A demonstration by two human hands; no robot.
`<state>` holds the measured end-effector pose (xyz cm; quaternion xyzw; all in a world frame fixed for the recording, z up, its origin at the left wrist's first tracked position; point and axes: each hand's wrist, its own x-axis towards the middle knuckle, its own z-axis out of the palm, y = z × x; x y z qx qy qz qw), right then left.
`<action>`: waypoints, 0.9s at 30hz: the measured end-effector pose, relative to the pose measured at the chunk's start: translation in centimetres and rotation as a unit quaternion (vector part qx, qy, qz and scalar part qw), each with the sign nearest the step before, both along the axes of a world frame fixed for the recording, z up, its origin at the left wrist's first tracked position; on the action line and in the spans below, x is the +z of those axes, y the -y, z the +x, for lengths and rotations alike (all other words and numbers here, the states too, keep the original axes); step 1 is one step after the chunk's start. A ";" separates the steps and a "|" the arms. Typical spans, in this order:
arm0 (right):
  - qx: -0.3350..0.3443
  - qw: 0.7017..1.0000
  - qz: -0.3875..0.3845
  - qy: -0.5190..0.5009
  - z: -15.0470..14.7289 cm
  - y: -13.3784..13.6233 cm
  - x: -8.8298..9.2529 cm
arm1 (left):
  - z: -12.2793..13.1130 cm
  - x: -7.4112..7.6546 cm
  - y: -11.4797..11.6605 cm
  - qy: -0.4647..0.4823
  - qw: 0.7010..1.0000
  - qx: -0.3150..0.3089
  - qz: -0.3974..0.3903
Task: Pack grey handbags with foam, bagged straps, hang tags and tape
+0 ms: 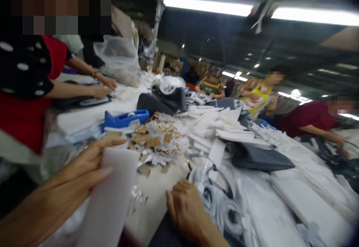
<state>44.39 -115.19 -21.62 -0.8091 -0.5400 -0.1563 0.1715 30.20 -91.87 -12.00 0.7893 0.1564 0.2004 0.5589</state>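
Observation:
My left hand (97, 168) grips a white foam sheet (112, 198), a long strip standing tilted, with the thumb on its front face and the fingers behind. Curled at the upper edge of a dark grey bag (165, 232) is my right hand (187, 207), its fingers closed there. Most of this bag lies below the picture's edge or under the hand. Right beside the right hand are a looped handle and rings wrapped in clear plastic (221, 198). Small clear and metallic bits (137, 198) lie on the pale tabletop (154, 187) between my hands.
Cardboard tags with strings (159, 136) are heaped mid-table, near a blue tape dispenser (126, 119). White foam pieces (221, 123) pile up behind, with a dark grey bag (260, 157) on the right. A co-worker's hands (103, 87) work at left; other people are farther back.

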 end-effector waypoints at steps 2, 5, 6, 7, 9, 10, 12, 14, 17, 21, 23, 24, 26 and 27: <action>0.020 0.999 -0.002 -0.050 -0.4 0.6 1.9 | 0.1 -2.4 1.5 -0.067 0.983 -0.070 -0.156; 0.043 0.993 0.006 -0.110 0.1 0.7 3.0 | 1.0 -5.4 2.8 -0.086 0.945 -0.123 -0.290; 0.053 0.991 0.012 -0.126 0.2 0.8 2.9 | 1.4 -6.2 3.0 -0.087 0.941 -0.126 -0.303; 0.063 0.988 0.017 -0.139 0.3 0.9 2.8 | 1.8 -6.8 3.2 -0.089 0.939 -0.129 -0.306; 0.076 0.984 0.025 -0.158 0.2 1.2 2.6 | 2.6 -7.8 3.7 -0.090 0.939 -0.139 -0.301; 0.077 0.983 0.028 -0.166 0.2 1.4 2.5 | 3.0 -8.2 4.0 -0.087 0.939 -0.150 -0.298; 0.077 0.981 0.029 -0.177 0.0 1.6 2.5 | 4.0 -8.7 4.8 -0.079 0.935 -0.180 -0.294; 0.080 0.980 0.026 -0.182 -0.2 1.6 2.6 | 5.0 -9.0 5.6 -0.075 0.934 -0.204 -0.285; 0.090 0.979 0.027 -0.183 -0.4 1.5 2.7 | 6.6 -9.5 6.8 -0.076 0.935 -0.214 -0.272; 0.120 0.979 0.044 -0.160 -0.9 1.4 2.7 | 8.6 -10.6 8.5 -0.073 0.929 -0.230 -0.280; 0.136 0.979 0.044 -0.145 -1.2 1.3 2.5 | 9.6 -11.2 9.3 -0.068 0.937 -0.221 -0.261; 0.140 0.979 0.043 -0.140 -1.3 1.3 2.4 | 10.1 -11.5 9.8 -0.063 0.942 -0.212 -0.251; 0.144 0.979 0.046 -0.135 -1.5 1.3 2.3 | 10.9 -11.9 10.7 -0.050 0.949 -0.196 -0.243; 0.145 0.979 0.051 -0.134 -1.5 1.3 2.3 | 11.3 -12.1 11.1 -0.042 0.950 -0.189 -0.244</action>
